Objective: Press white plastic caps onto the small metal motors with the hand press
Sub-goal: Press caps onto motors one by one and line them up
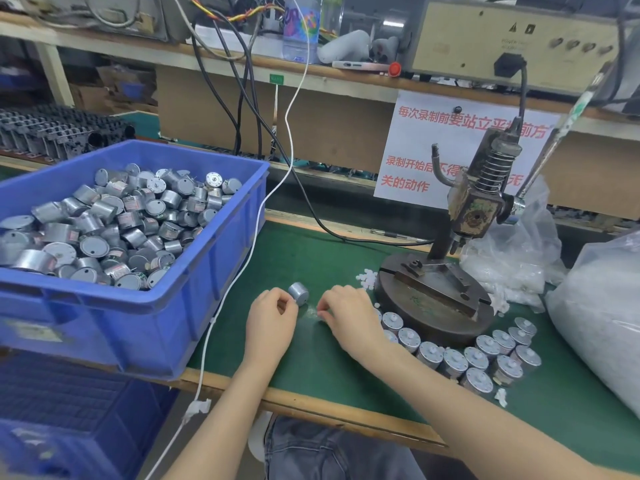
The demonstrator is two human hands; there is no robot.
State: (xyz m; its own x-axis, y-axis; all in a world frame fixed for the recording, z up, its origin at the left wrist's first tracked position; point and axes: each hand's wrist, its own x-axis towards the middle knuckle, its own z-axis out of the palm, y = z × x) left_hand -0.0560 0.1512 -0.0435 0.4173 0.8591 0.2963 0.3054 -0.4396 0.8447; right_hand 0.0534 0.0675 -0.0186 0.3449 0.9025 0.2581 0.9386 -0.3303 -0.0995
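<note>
Two hands are in view, a left hand point(273, 318) and a right hand point(348, 315). There is one hand press point(474, 206). One bare motor point(298, 293) is apart from the rest, at the left fingertips. At least thirteen capped motors point(453, 361) curve round the press base, and the right wrist may hide more. The motors heaped in the one upper blue crate point(207, 299) are too many to count, as are the loose white caps point(367, 279). One lower blue crate point(69, 427), two clear plastic bags point(595, 306), one paper sign point(415, 150) and one water bottle point(300, 32) complete the count.

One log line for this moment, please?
left hand: holds motor | right hand: curled, contents unclear | hand press: no motor loaded
</note>
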